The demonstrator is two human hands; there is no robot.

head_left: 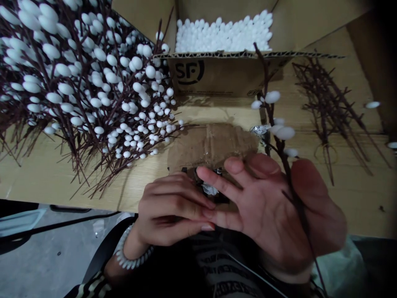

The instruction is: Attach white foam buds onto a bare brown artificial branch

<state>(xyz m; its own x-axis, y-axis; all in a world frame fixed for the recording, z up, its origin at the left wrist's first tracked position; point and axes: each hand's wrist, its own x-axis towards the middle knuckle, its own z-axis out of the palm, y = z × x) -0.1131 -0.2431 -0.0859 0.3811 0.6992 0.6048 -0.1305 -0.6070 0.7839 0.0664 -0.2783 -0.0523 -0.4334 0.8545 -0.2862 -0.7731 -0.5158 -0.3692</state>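
My left hand, with a pale coiled band at its wrist, has its fingers and thumb pinched around the tip of my right little finger. My right hand is turned palm up with the fingers spread. A dark brown artificial berry branch rests across that palm, held between thumb and forefinger. White oval berries sit on its upper part, while its top end is bare. Behind the hands lies a brown cardboard piece, partly covered by my fingers.
A large heap of white-berried branches fills the left of the table. An open carton holds many loose white berries. Bare brown twigs lie at right, near a loose berry. Crumpled foil touches the cardboard.
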